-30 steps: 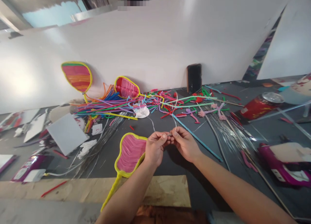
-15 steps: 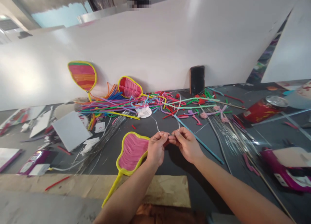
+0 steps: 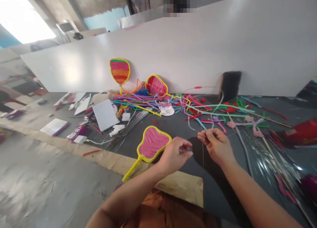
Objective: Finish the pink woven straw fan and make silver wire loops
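Surface: dark table [image 3: 178, 125], cluttered, with a cardboard strip [image 3: 184, 186] along its near edge. A white board [image 3: 193, 46] stands behind at 12 o'clock. From the hands, grey floor [image 3: 44, 181] shows at 8 o'clock and a bright opening [image 3: 27, 20] at 10. Pipe cleaners [image 3: 128, 99] are heaped at 10; a can [image 3: 300, 132] lies at 3. Right hand [image 3: 215, 144]: thumb and fingers pinched on a thin wire [image 3: 222, 96], which loops up toward 12 o'clock, near the phone [image 3: 230, 86]. Left hand [image 3: 175, 152]: fingers loosely curled, thumb parted from them; the pink fan [image 3: 154, 144] is just beside it at 9 to 10. Changes against half a second ago: the hands, then fingertip to fingertip, are now separated, the wire remaining with the right; the view has swung left, revealing more floor and cutting off the can.
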